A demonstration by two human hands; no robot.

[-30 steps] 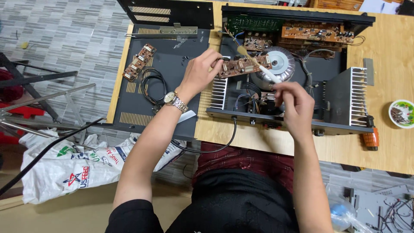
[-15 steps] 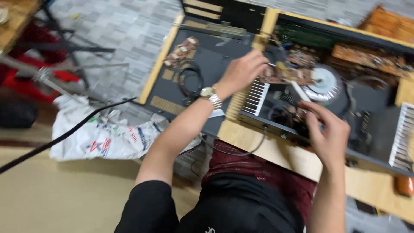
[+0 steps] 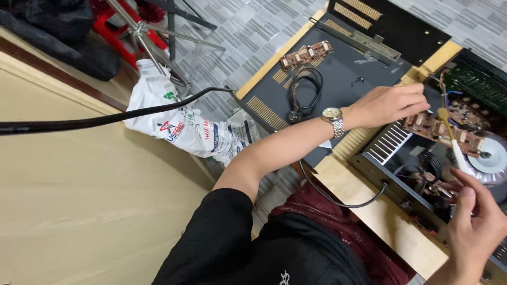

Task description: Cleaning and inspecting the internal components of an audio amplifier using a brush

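My left hand (image 3: 388,105), with a wristwatch (image 3: 332,117) on the wrist, grips the near end of a brown circuit board (image 3: 441,132) and holds it tilted over the open black amplifier chassis (image 3: 393,163). My right hand (image 3: 475,227) is at the lower right, its fingers closed on a thin white-handled brush (image 3: 458,153). The brush tip rests against the board. Beside the board are a round silver transformer (image 3: 492,158) and ribbed heat-sink fins (image 3: 391,141).
The removed black cover panel (image 3: 343,79) lies on the wooden table (image 3: 369,203), carrying a small brown circuit board (image 3: 306,55) and a coiled black cable (image 3: 303,95). A white plastic bag (image 3: 185,126), metal stand legs (image 3: 153,39) and a black cable (image 3: 105,119) are on the floor at left.
The view has swung left and tilted, showing more floor. My left hand stays on the board. My right hand has dropped toward the lower right corner.
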